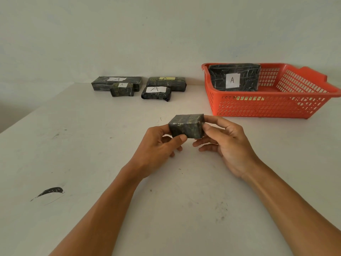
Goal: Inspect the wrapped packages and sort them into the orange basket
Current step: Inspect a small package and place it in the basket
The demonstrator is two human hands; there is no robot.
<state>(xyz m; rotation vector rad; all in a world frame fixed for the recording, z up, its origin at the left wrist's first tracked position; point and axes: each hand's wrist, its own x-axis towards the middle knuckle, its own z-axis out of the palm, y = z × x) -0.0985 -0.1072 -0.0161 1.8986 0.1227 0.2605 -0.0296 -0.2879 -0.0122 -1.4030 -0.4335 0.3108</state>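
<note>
A white table [92, 145] with a smooth, scuffed matte top fills most of the view; a black smear [49, 193] marks its near left part and small grey specks dot the rest. Behind it rises a plain pale wall [129, 34].

At the far right of the table stands the basket [258, 106], a rectangular orange plastic tray with lattice walls, a solid rolled rim and a handle notch at its right end. Inside it, leaning tilted against the far left wall, is a flat slab [217, 74] wrapped in dark crinkled glossy film, with a white paper label reading A on its face.

At the far left centre lie four more dark wrapped packages, well apart from the basket: a long bar [99, 84] with a white A label, a small block [120, 91] just in front of it, a second bar [177, 84] with a yellowish label, and a rumpled pack [156, 94] before that, also labelled A.

Above the middle of the table, the left hand [158, 145] and right hand [227, 143] hold a small box [187, 126] between them, each pinching one end with thumb and curled fingers. It is boxy, wrapped in the same dark shiny mottled film with folded seams; no label shows on its visible sides
</note>
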